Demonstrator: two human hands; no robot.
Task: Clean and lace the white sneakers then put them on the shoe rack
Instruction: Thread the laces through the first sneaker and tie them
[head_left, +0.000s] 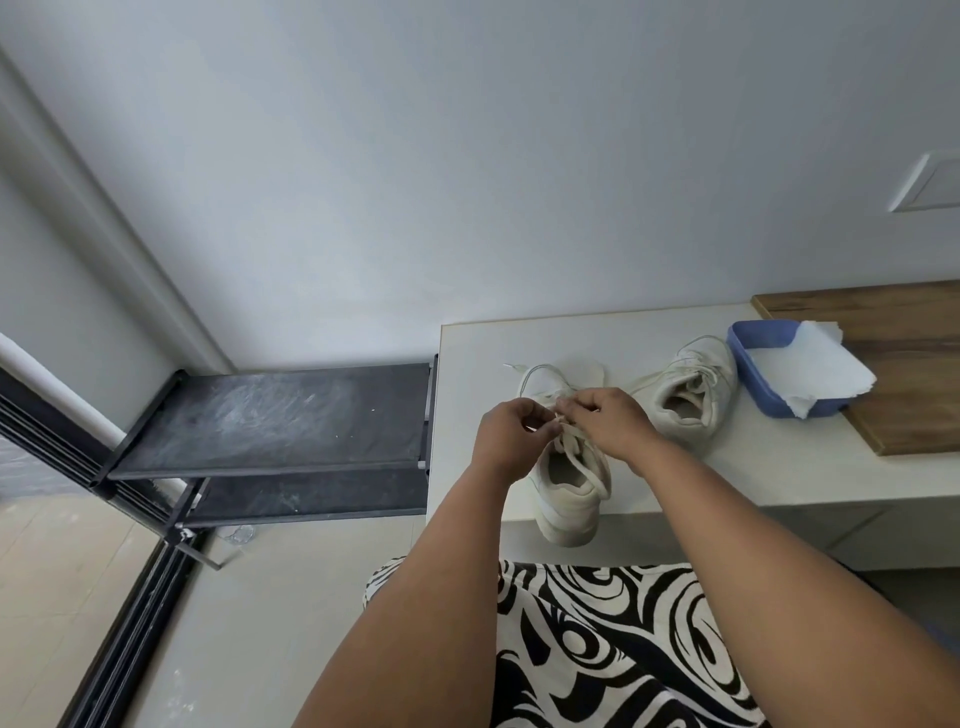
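One white sneaker (569, 491) stands on the white table (779, 467), its heel hanging over the front edge towards me. My left hand (511, 436) and my right hand (610, 423) meet over its tongue, each pinching a piece of the white lace (530, 376), whose loop lies beyond the hands. The second white sneaker (693, 392) sits to the right, laced, opening facing me. The black shoe rack (270, 421) stands left of the table, both of its dusty shelves bare.
A blue tray (753, 345) holding white paper towel (810, 371) sits right of the sneakers, partly on a wooden board (904, 364). A grey wall rises behind. Black sliding-door rails run along the floor at the left. My patterned clothing fills the bottom.
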